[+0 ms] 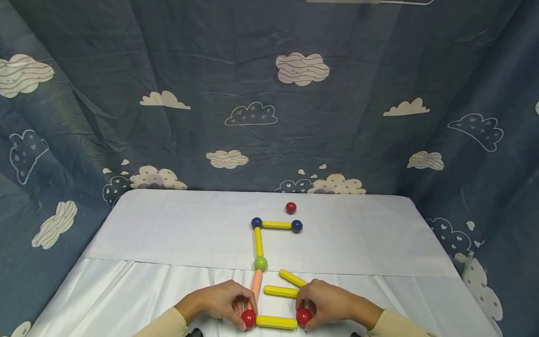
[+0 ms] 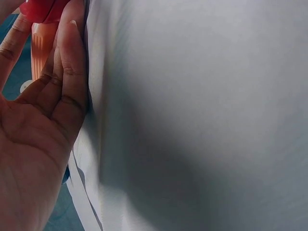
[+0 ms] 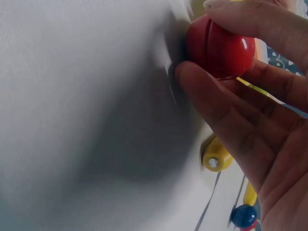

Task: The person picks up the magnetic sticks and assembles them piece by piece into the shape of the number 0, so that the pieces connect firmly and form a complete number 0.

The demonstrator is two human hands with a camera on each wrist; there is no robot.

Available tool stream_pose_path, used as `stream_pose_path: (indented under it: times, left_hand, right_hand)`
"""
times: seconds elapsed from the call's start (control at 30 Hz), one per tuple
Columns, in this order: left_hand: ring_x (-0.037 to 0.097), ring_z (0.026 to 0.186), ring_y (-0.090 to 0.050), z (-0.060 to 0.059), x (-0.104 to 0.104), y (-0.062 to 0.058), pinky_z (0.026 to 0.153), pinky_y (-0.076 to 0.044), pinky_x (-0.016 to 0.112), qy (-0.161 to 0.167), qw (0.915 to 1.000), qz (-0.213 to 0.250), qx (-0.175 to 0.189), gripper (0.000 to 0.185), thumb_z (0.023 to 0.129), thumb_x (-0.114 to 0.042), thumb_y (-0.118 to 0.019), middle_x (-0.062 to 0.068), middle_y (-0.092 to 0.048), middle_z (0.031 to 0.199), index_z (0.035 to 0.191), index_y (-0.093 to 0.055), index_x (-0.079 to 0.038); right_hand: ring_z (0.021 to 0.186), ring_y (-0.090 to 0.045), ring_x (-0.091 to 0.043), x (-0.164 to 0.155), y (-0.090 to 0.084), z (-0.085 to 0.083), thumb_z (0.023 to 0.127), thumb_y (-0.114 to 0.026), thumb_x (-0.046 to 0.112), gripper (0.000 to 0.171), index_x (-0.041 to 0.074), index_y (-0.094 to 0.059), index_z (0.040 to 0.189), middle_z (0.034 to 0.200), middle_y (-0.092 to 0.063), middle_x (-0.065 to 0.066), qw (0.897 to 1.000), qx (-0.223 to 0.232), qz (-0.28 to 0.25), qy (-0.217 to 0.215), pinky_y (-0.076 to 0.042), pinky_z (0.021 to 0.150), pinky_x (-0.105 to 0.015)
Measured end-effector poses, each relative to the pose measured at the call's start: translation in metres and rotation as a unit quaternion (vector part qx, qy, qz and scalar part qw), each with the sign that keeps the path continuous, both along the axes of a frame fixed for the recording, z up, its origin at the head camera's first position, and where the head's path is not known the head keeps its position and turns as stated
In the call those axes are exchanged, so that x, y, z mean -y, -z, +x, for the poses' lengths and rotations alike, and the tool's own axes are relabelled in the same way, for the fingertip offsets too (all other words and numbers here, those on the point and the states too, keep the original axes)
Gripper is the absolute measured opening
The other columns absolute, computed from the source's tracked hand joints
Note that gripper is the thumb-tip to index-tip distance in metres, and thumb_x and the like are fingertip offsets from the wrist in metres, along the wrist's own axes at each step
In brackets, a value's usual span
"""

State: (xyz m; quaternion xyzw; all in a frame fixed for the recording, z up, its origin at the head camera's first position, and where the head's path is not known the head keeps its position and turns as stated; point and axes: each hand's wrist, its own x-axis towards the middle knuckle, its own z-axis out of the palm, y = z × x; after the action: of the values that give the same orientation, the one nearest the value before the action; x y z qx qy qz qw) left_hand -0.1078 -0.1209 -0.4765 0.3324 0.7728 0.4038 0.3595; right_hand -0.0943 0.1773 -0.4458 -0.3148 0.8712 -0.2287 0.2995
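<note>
My left hand [image 1: 223, 302] pinches a shiny red ball [image 1: 248, 319] at the near edge of the white table. My right hand [image 1: 330, 304] pinches another red ball [image 1: 303, 317] between thumb and fingers, also clear in the right wrist view [image 3: 221, 48]. Between these balls lies a ridged yellow rod [image 1: 276, 322]; its left end meets the left ball, while contact at the right is hard to tell. An orange rod [image 1: 257, 282] runs from the left ball up to a green ball [image 1: 260, 263], partly covered by my left fingers.
Beyond the green ball, a yellow rod [image 1: 258, 242] leads to a blue ball [image 1: 256, 223], then another yellow rod [image 1: 276, 225] to a second blue ball [image 1: 296, 226]. A red ball [image 1: 291, 208] sits farther back. Two yellow rods [image 1: 280, 292] [image 1: 292, 278] lie beside my right hand.
</note>
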Motion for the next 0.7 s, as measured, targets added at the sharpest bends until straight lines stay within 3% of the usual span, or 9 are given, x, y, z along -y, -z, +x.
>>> stream_pose_path:
  times: [0.7]
  left_hand:
    - [-0.002, 0.067, -0.051, -0.0008, 0.001, -0.0003, 0.061, -0.045, 0.016, 0.002, 0.9999, 0.009, 0.012, 0.025, 0.076, -0.011, -0.082, -0.014, -0.061, 0.082, 0.095, -0.068, -0.019]
  right_hand:
    - [0.067, -0.052, 0.002, -0.0015, 0.0051, 0.0007, 0.07, -0.086, 0.021, 0.027, 0.023, -0.069, 0.091, 0.078, -0.056, 0.02, 1.0, 0.022, -0.022, -0.004, -0.047, 0.063, -0.016]
